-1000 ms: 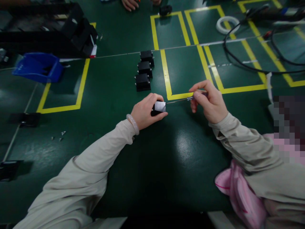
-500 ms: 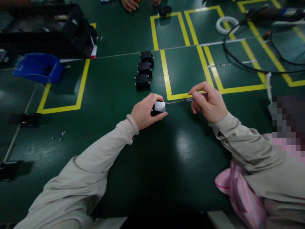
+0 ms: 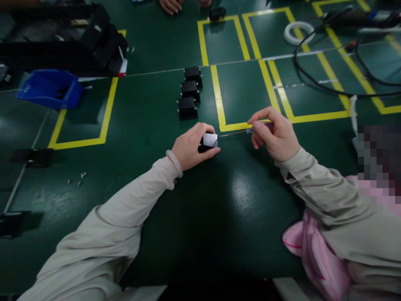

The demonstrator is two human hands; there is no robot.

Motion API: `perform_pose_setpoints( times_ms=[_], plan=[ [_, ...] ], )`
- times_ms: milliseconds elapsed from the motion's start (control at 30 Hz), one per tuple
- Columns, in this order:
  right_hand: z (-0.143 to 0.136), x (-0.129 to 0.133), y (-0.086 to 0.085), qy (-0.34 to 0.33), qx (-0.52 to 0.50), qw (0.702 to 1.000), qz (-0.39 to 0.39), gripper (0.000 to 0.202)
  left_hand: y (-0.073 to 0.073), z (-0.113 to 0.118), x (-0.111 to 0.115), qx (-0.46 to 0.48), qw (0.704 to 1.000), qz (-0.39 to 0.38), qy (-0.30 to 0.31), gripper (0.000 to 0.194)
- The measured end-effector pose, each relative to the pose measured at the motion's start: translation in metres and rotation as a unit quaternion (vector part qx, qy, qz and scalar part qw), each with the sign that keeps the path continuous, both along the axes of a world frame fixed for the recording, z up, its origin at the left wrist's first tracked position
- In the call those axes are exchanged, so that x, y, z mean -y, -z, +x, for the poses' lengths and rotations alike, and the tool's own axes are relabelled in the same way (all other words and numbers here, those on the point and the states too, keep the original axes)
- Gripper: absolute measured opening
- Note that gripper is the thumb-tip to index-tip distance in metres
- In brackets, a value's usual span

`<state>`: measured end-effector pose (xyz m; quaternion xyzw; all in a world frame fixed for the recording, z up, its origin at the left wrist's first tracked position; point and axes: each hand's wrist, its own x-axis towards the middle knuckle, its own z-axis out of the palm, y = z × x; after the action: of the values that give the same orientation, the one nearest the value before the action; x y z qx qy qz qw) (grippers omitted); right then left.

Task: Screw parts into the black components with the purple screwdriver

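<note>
My left hand point(image 3: 192, 148) is closed around a small black block point(image 3: 209, 142) with a pale, shiny top face, holding it at the table. Its thumb lies along the near side and the fingers curl over the far side. In my right hand point(image 3: 275, 133) is a screwdriver point(image 3: 233, 133) with a thin metal shaft and a clear handle, pinched between thumb and fingers. The shaft points left, and its tip meets the right side of the block. Just beyond my left hand stands a row of three black blocks point(image 3: 188, 107) with small screws at their sides.
Small screws point(image 3: 80, 182) lie at the left, near loose black parts point(image 3: 40, 157). A blue bin point(image 3: 52, 90) and a large black assembly point(image 3: 94, 44) stand at far left. A tape roll point(image 3: 298, 33) and black cable point(image 3: 310, 77) lie at far right. Another person's hand point(image 3: 171, 6) is at the top.
Almost nothing differs. The screwdriver's handle looks slightly turned in my right hand, while my left hand and the block keep their place.
</note>
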<state>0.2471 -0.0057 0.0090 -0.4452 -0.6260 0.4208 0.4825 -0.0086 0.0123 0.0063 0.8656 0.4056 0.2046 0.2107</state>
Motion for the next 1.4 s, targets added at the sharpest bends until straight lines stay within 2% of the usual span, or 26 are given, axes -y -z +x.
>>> perform_pose_setpoints(
  times_ms=[133, 733, 933, 1133, 1400],
  plan=[
    [0.0001, 0.0008, -0.0005, 0.001, 0.011, 1.000, 0.020, 0.028, -0.0001, -0.0002, -0.0002, -0.004, 1.000, -0.005, -0.002, 0.036],
    [0.0004, 0.0001, 0.0029, 0.001, 0.001, 1.000, -0.002, 0.030, -0.0002, 0.0003, 0.0001, -0.003, 1.000, 0.000, 0.000, 0.035],
    [-0.0007, 0.0012, 0.0008, 0.002, 0.008, 1.000, 0.025, 0.031, 0.0010, -0.0004, 0.0000, 0.004, 1.000, 0.001, 0.003, 0.036],
    [0.0003, 0.0010, 0.0022, 0.001, 0.007, 1.000, 0.000, 0.029, -0.0004, -0.0002, -0.0001, -0.001, 1.000, -0.005, 0.002, 0.036],
    [-0.0008, 0.0009, 0.0000, -0.003, 0.001, 1.000, 0.017, 0.032, 0.0003, -0.0004, 0.0006, -0.002, 1.000, -0.002, 0.001, 0.037]
  ],
)
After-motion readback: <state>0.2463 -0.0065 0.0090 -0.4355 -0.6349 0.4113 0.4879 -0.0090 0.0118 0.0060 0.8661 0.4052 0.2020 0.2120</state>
